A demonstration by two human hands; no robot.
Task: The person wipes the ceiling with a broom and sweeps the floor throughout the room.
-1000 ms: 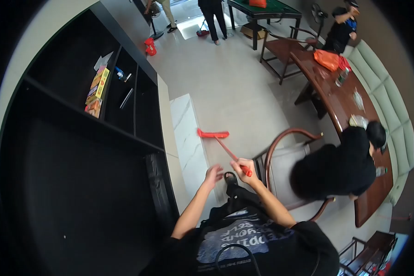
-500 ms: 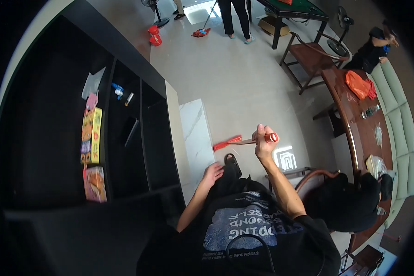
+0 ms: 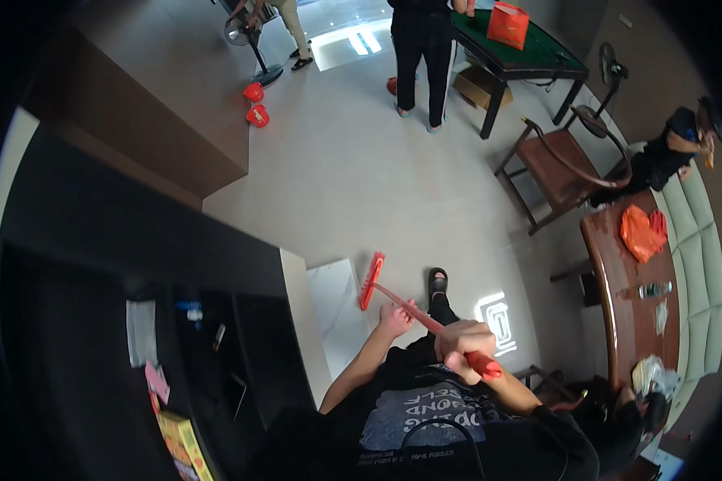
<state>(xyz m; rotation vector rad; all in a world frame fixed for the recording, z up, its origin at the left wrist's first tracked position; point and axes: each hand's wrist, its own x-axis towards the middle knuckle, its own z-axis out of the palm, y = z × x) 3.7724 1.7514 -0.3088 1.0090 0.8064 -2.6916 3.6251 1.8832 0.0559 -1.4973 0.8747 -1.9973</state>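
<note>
My right hand [image 3: 463,345] is closed around the handle of a red broom [image 3: 405,305], with the red handle end sticking out towards me. The broom's head [image 3: 372,280] is down on the floor beside the low marble-patterned step. Just under the handle is my left hand [image 3: 395,319], its fingers loosely bent and apart; whether they touch the handle I cannot tell.
A dark shelf unit [image 3: 241,345] holding boxes and small items stands at left. At right are a wooden table [image 3: 610,264], an armchair [image 3: 557,164] and a person near the sofa [image 3: 690,232]. Ahead are two red buckets [image 3: 257,116], a fan [image 3: 257,56], a green-topped table [image 3: 521,56] and other people.
My view has turned and moved forward. The broom has swung so its handle slants towards me, its head crosswise to before. My left hand has come up close to the handle.
</note>
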